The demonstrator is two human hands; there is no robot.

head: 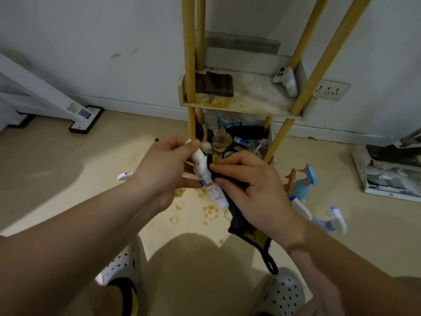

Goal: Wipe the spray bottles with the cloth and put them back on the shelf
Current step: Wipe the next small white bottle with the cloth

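A small white spray bottle [208, 179], its long axis slanting from upper left to lower right, is pinched at its top by the left hand [164, 169] while a dark cloth [237, 210] is pressed against its right side by the curled fingers of the right hand [250, 185].

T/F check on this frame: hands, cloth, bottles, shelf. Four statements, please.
1. The left hand grips the held bottle near its top. True.
2. The right hand holds nothing. False: it holds a dark cloth against the held bottle.
3. A white spray bottle lies on the shelf. True.
4. The blue spray bottle is on the shelf. False: it is on the floor, right of the hands.
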